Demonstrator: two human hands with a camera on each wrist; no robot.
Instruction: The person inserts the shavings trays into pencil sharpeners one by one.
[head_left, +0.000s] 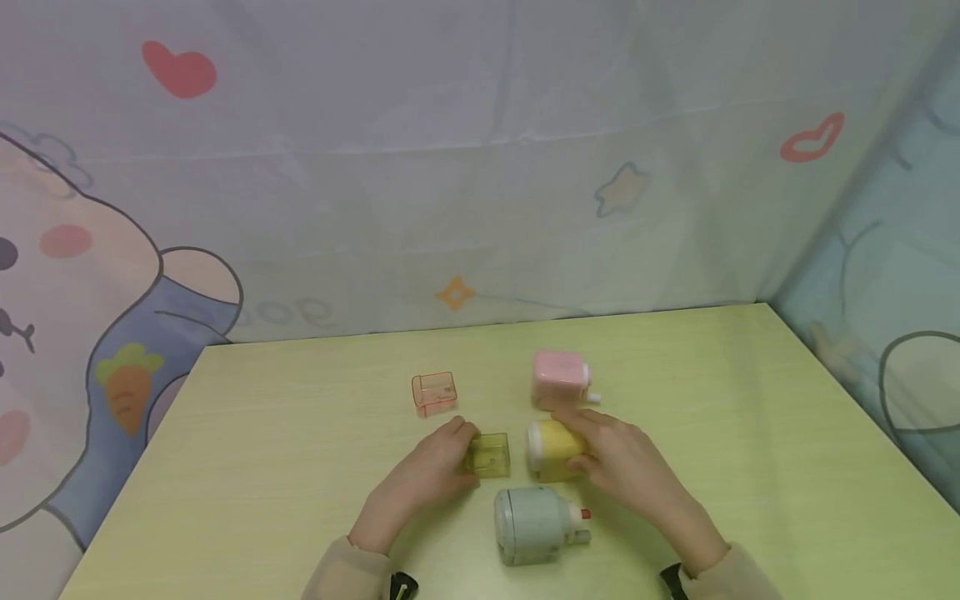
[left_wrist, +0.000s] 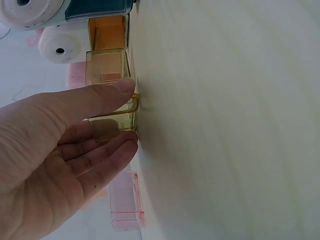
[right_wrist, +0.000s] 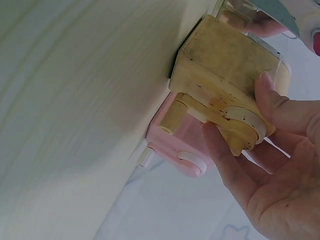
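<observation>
In the head view, my left hand (head_left: 433, 468) pinches a see-through yellow shavings drawer (head_left: 492, 457) between thumb and fingers, low over the table. To its right, my right hand (head_left: 628, 463) grips a yellow crank pencil sharpener (head_left: 553, 450) with a white front. The drawer and the sharpener are apart. In the right wrist view, the thumb lies on the top of the yellow sharpener (right_wrist: 230, 60) and fingers reach beside its crank (right_wrist: 215, 110). Its surface has dark smudges. Part of the drawer (left_wrist: 105, 65) is covered by my thumb in the left wrist view.
A grey-green crank sharpener (head_left: 534, 523) lies nearest me, between the forearms. Behind the yellow sharpener stands a pink one (head_left: 559, 377). Farther left sits a see-through pinkish-red drawer (head_left: 435, 393). A patterned cloth (head_left: 480, 200) hangs behind the table's back edge.
</observation>
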